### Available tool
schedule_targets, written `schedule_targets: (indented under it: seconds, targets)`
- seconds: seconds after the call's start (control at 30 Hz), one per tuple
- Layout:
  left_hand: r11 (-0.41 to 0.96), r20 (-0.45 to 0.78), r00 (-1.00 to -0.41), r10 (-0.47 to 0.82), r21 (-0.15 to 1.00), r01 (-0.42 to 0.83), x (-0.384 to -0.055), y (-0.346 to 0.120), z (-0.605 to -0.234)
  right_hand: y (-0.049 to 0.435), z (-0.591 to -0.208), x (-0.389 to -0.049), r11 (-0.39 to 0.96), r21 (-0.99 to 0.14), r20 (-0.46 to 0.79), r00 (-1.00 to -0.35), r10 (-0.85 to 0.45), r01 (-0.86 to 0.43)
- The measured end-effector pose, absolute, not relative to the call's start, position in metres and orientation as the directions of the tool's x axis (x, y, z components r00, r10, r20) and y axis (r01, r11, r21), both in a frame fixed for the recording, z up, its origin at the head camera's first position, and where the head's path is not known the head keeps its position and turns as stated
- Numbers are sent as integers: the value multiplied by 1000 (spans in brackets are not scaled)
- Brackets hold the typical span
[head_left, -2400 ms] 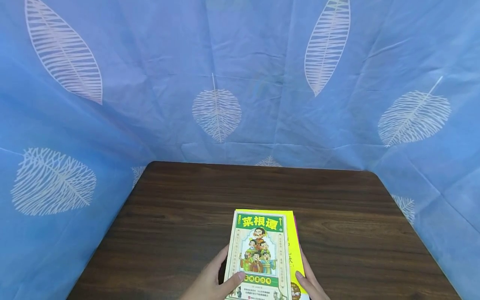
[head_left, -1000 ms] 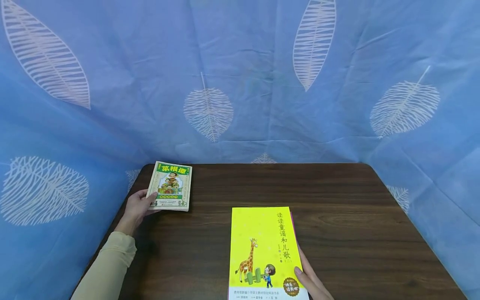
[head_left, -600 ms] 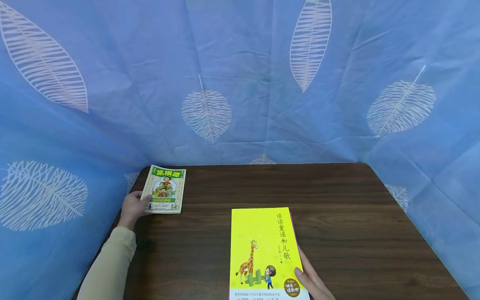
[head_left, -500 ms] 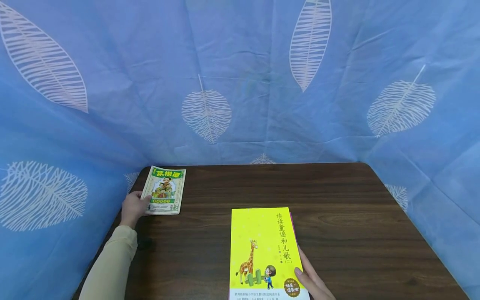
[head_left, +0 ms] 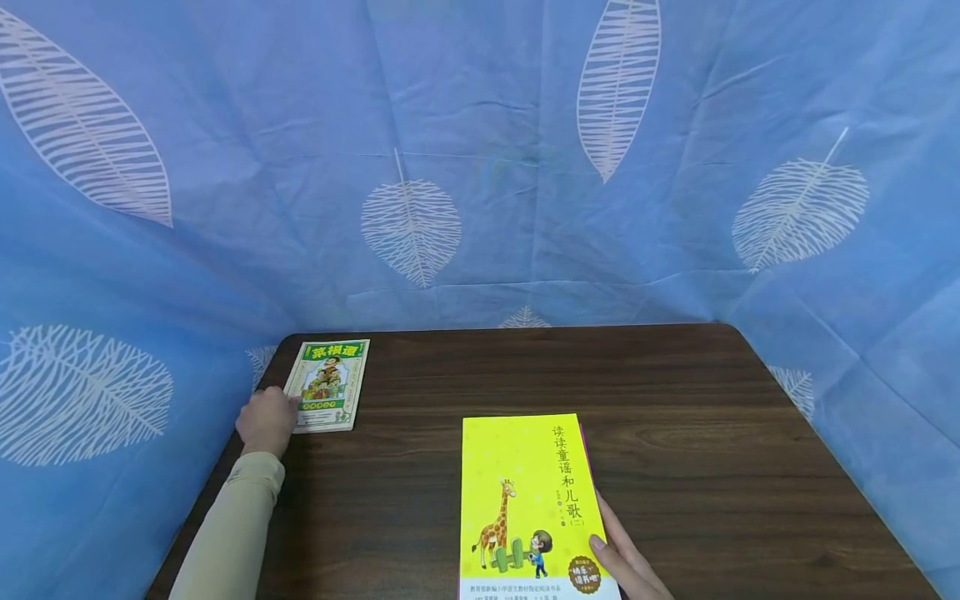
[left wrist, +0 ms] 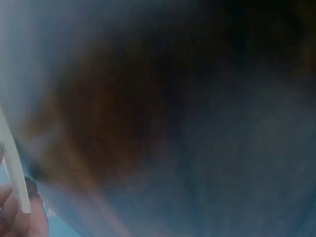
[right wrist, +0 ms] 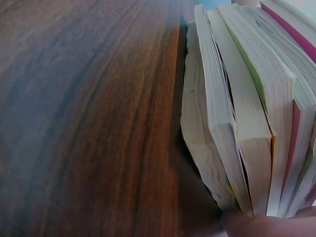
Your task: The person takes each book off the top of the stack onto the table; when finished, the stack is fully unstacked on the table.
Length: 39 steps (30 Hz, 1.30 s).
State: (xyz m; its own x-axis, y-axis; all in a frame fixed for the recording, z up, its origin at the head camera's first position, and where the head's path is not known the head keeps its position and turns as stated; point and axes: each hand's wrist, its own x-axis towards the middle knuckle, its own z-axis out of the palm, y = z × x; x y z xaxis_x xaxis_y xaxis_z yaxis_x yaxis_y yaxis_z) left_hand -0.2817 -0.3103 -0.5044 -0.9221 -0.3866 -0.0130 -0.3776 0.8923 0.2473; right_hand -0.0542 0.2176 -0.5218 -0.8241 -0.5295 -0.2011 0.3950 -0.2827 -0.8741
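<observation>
At the table's far left corner lies a paperback book (head_left: 327,385) with a green title band and cartoon figures. My left hand (head_left: 267,419) pinches its left edge; in the left wrist view, fingers (left wrist: 37,217) sit on either side of the pale book edge (left wrist: 16,170). Near the front, a yellow book (head_left: 517,492) with a giraffe and a child on its cover tops a stack of books. My right hand (head_left: 626,554) grips the stack's right side, thumb on the yellow cover. In the right wrist view, the stack's page edges (right wrist: 252,113) show several books of differing thickness.
The dark wood-grain table (head_left: 712,433) has rounded far corners. A blue cloth (head_left: 510,208) printed with white leaves hangs behind it and along both sides. Most of the left wrist view is blurred.
My left hand has carried the green-titled book from the top of the stack to the far left corner and lowered it, uncovering the yellow book. My right hand has stayed at the stack.
</observation>
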Motion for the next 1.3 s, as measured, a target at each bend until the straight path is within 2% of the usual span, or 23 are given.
schedule_targets:
  seconds: [0.37, 0.5, 0.73, 1.1, 1.3]
  targets:
    - [918, 44, -947, -317, 264, -295, -272, -311, -505, 217, -522, -54, -244, -900, -195, -836, -513, 360]
    - [913, 35, -968, -250, 341, -223, -266, -304, -501, 217, -523, -54, -254, -897, -187, -831, -524, 362]
    - [815, 62, -989, -135, 574, -75, -245, -260, -484, 218, -523, -54, -235, -903, -201, -839, -506, 359]
    - [550, -122, -992, 15, 830, -94, -176, -160, -466, 216, -521, -55, -190, -907, -246, -840, -483, 375]
    - [521, -217, -965, 150, 846, -109, -133, -121, -466, 216, -520, -54, -200, -907, -236, -841, -486, 370]
